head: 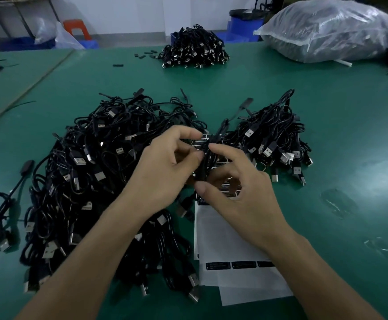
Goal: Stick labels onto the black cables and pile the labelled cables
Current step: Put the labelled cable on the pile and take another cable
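Note:
My left hand (165,172) and my right hand (237,192) meet over the middle of the green table (326,125). Between their fingertips they pinch one black cable (205,158), which rises to a flat connector at the far end. Whether a label is on it I cannot tell. A large heap of black USB cables (84,181) lies to the left. To the right sits a smaller pile of cables (278,137). Under my hands lies a white label sheet (223,241) with black labels on it.
A third heap of cables (194,48) sits at the table's far side, with a few loose black pieces beside it. A big clear plastic bag (331,31) lies at the far right. One loose cable (1,218) lies at the near left.

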